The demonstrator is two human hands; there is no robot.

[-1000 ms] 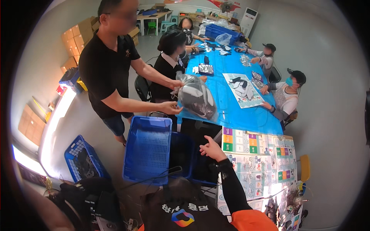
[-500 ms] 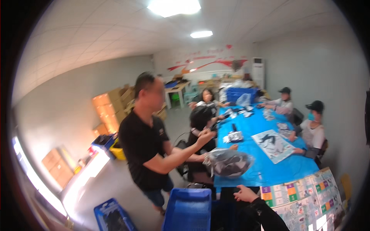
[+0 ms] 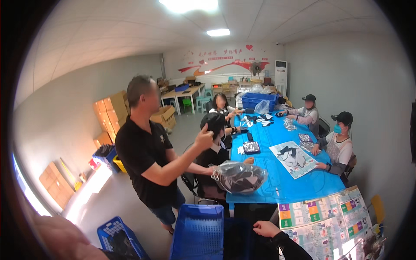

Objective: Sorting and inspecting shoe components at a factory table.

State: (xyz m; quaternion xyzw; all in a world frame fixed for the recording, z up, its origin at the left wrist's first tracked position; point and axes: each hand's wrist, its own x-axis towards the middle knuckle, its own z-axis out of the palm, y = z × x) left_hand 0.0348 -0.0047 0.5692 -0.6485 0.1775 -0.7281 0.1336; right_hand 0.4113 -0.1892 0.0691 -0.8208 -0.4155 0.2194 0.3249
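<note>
My right hand (image 3: 266, 228), in a black sleeve, rests low in the picture between a blue plastic crate (image 3: 198, 232) and a colourful printed mat (image 3: 326, 216); it holds nothing and its fingers are loosely spread. My left hand (image 3: 58, 237) is a blurred shape at the lower left edge, close to the camera, and its fingers cannot be made out. A standing person in a black shirt (image 3: 145, 154) faces me, holding a clear plastic bag of dark items (image 3: 239, 177) in one hand over the table's near end, the other hand (image 3: 203, 139) raised.
A long blue table (image 3: 277, 182) runs away from me, with several seated people working at both sides. A second blue crate with dark contents (image 3: 117, 238) sits on the floor at lower left. Cardboard boxes (image 3: 110, 115) line the left wall.
The view has tilted upward, so my right hand now sits lower in the picture. The standing person has raised one hand and still holds the bag.
</note>
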